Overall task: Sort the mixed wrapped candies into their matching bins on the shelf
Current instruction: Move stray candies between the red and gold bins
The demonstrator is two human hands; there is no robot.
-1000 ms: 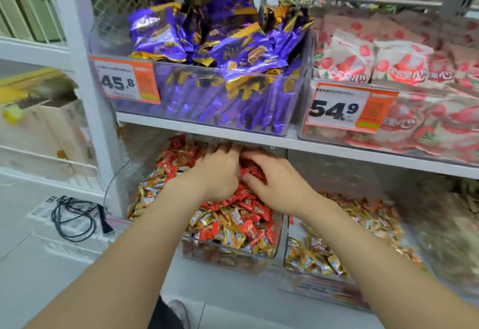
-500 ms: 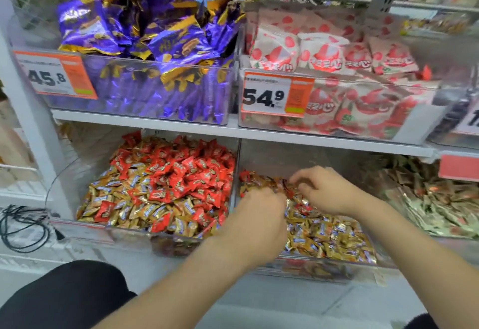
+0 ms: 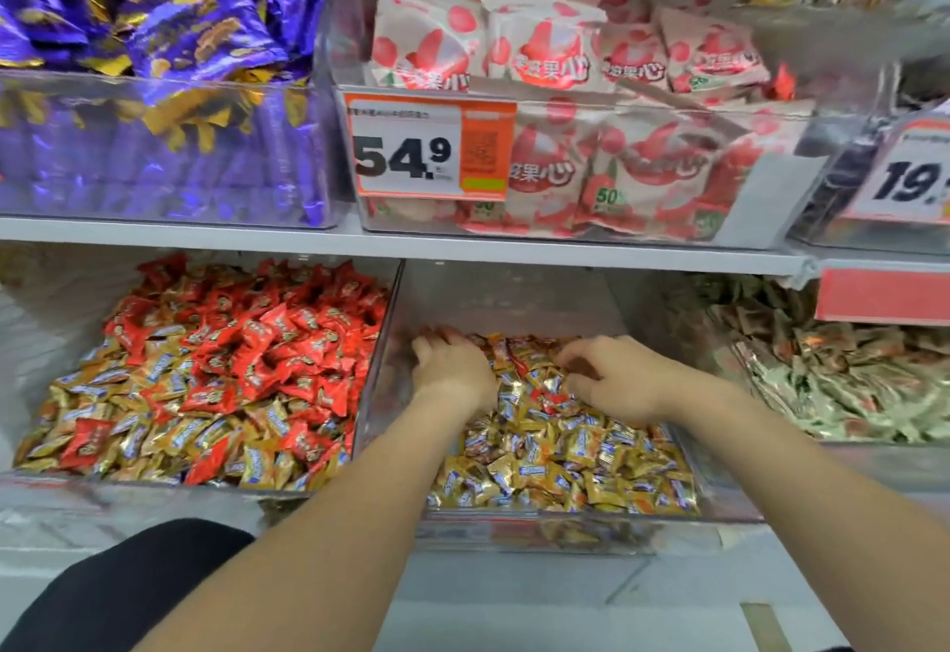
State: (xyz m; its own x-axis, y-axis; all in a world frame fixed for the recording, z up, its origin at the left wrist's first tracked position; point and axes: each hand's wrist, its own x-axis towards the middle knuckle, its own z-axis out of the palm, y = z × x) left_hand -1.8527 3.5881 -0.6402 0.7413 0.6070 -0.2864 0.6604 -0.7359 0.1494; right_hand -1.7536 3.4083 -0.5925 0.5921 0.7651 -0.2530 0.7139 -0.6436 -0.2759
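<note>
We view the scene from a single head-worn camera, facing forward and slightly down, close to the shelving (image 3: 514, 246). The left hand (image 3: 452, 371) and right hand (image 3: 619, 386) sit just below frame centre; upper bins (image 3: 771, 199) lie above them.

"54.9" is printed in black on the orange-and-white price tag (image 3: 429, 145) fixed to the far clear plastic bin (image 3: 771, 209). "50%" and "果心" are printed on its pink-and-white packets (image 3: 545, 50). "19." is shown on the cut-off right-hand price tag (image 3: 910, 173).

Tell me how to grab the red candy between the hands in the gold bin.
Pinch the red candy across its wrapper from straight above, probably with the right hand, whose thumb is beside it. It lies on top of the gold candies, and the bin walls close off the sides.
</note>
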